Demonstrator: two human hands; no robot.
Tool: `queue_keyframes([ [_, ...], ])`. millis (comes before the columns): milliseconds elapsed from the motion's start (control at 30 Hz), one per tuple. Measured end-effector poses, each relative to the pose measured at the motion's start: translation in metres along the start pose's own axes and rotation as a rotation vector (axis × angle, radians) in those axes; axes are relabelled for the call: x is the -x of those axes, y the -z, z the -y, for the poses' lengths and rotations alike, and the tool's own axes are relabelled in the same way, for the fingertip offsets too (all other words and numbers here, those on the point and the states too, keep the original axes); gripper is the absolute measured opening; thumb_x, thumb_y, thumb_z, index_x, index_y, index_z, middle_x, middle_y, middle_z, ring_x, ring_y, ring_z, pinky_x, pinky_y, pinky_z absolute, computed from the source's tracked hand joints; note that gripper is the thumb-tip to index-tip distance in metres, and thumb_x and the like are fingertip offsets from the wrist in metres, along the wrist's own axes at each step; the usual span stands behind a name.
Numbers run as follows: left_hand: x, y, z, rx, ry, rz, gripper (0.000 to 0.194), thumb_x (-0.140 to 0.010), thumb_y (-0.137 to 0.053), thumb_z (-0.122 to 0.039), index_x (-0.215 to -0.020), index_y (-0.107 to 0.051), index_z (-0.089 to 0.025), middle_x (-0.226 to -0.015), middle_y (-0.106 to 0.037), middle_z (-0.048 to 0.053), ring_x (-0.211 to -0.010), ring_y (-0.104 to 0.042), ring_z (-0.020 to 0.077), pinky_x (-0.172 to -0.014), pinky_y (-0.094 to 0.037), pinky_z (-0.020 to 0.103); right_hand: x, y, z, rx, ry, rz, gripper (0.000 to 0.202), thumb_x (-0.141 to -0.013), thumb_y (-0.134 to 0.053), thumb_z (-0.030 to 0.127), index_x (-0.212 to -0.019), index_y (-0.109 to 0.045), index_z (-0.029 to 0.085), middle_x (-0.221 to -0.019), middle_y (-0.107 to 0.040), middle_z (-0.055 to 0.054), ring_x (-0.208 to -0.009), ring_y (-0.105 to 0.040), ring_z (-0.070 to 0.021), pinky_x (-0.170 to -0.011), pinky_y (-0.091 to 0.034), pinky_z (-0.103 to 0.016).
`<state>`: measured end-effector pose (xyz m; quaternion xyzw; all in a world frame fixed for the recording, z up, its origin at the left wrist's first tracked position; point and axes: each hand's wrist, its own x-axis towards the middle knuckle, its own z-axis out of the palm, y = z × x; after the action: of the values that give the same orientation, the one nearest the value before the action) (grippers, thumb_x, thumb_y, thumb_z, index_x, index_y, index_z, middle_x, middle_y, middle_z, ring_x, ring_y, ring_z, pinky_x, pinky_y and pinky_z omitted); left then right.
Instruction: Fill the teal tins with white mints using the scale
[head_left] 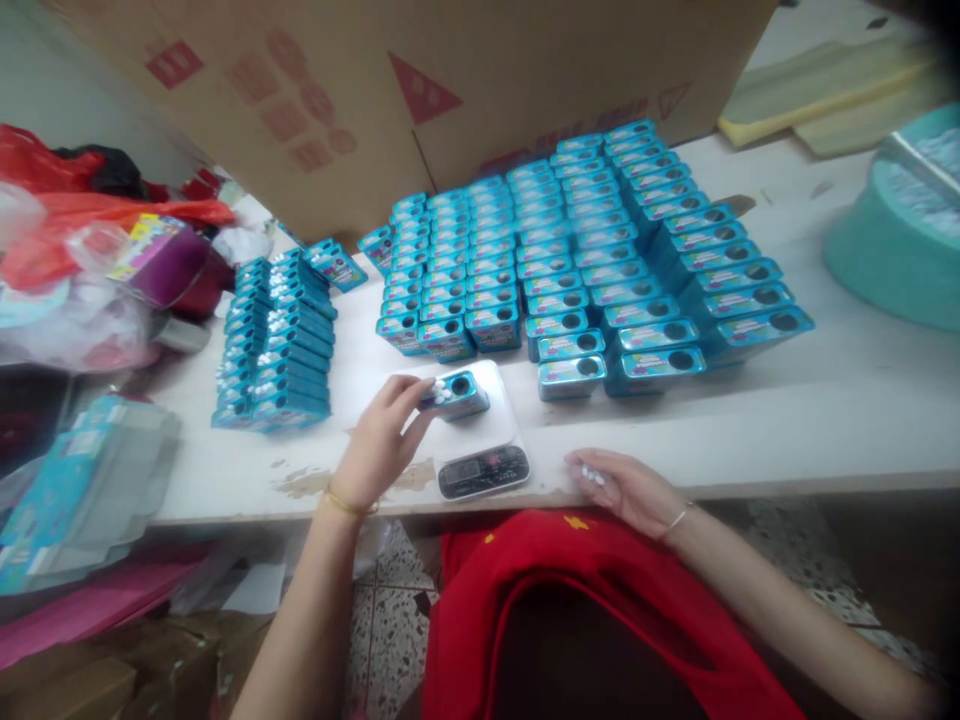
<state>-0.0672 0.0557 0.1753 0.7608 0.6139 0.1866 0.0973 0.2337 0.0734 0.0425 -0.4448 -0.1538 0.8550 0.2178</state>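
Observation:
My left hand (379,435) grips the left end of a small blue tin (471,404), fingers over its top edge. White pellets (442,392) lie on the tin's top next to a dark round hole. The tin is on or just above the white platform of a digital scale (495,425); contact is hard to tell. Near the table's front edge my right hand (637,492) is cupped palm up, with several white pellets (592,476) held in its curled fingers. The scale's dark panel is too blurred to read.
Rows of blue tins with dark holes (574,370) stand behind the scale. At left are tins topped with white pellets (289,405). A teal tub (885,235) of white pieces is at right. A large cardboard box (360,80) stands behind; plastic bags (75,320) crowd the left.

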Motion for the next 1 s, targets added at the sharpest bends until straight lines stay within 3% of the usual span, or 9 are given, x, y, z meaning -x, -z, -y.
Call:
queue_keyframes([
  [300,-0.029,-0.003,-0.011,-0.001,-0.026,0.134,0.022,-0.092,-0.041,-0.025,-0.103,-0.058,-0.017,-0.096,-0.055,0.008,-0.087,-0.055,0.0166,-0.079,-0.046,0.03,0.003,-0.009,0.005,-0.002,0.002,0.049,0.012,-0.081,-0.062,0.017,-0.088,-0.07,0.012,-0.08,-0.067,-0.007,-0.07,-0.062,-0.0103,-0.059,-0.051,-0.016],
  [400,-0.037,-0.004,-0.014,-0.016,-0.057,0.132,0.021,-0.092,-0.04,-0.024,-0.1,-0.059,-0.017,-0.095,-0.055,0.007,-0.087,-0.055,0.0161,-0.079,-0.046,0.029,0.007,-0.021,0.01,-0.04,-0.044,0.132,0.017,-0.085,-0.057,0.019,-0.093,-0.067,0.009,-0.082,-0.068,-0.01,-0.072,-0.065,-0.0125,-0.059,-0.051,-0.017],
  [467,-0.038,-0.004,-0.018,-0.015,-0.066,0.082,0.02,-0.092,-0.042,-0.024,-0.102,-0.058,-0.017,-0.097,-0.056,0.008,-0.089,-0.055,0.0167,-0.08,-0.046,0.03,0.011,-0.034,0.015,-0.101,-0.094,0.18,0.022,-0.088,-0.053,0.022,-0.098,-0.065,0.007,-0.09,-0.069,-0.014,-0.081,-0.067,-0.0159,-0.068,-0.054,-0.02],
  [600,-0.024,-0.01,-0.041,0.045,-0.089,-0.037,0.021,-0.09,-0.046,-0.021,-0.109,-0.055,-0.019,-0.102,-0.056,0.009,-0.095,-0.054,0.0186,-0.083,-0.047,0.034,0.016,-0.061,0.024,-0.276,-0.14,0.304,0.03,-0.093,-0.043,0.028,-0.104,-0.061,0.006,-0.108,-0.065,-0.018,-0.103,-0.063,-0.0201,-0.09,-0.049,-0.029],
  [733,-0.003,-0.035,-0.072,0.102,-0.187,0.14,0.018,-0.089,-0.046,-0.02,-0.103,-0.057,-0.018,-0.094,-0.058,0.009,-0.085,-0.053,0.0176,-0.073,-0.046,0.032,0.018,-0.076,0.026,-0.398,-0.123,0.388,0.032,-0.094,-0.039,0.027,-0.106,-0.061,0.008,-0.102,-0.067,-0.013,-0.095,-0.064,-0.0156,-0.093,-0.047,-0.031],
  [900,0.016,-0.072,-0.088,0.024,-0.164,0.144,0.018,-0.091,-0.04,-0.018,-0.09,-0.058,-0.016,-0.086,-0.059,0.008,-0.079,-0.053,0.0171,-0.069,-0.043,0.032,0.022,-0.071,0.016,-0.4,-0.152,0.354,0.023,-0.091,-0.047,0.02,-0.103,-0.064,0.01,-0.093,-0.067,-0.007,-0.085,-0.064,-0.0105,-0.09,-0.048,-0.025],
  [1000,0.025,-0.077,-0.09,0.035,-0.28,0.108,0.017,-0.091,-0.041,-0.017,-0.09,-0.057,-0.016,-0.085,-0.062,0.007,-0.077,-0.054,0.0161,-0.067,-0.042,0.031,0.025,-0.06,0.009,-0.342,-0.18,0.325,0.021,-0.089,-0.05,0.019,-0.102,-0.064,0.01,-0.096,-0.068,-0.008,-0.088,-0.065,-0.0118,-0.088,-0.05,-0.024],
])
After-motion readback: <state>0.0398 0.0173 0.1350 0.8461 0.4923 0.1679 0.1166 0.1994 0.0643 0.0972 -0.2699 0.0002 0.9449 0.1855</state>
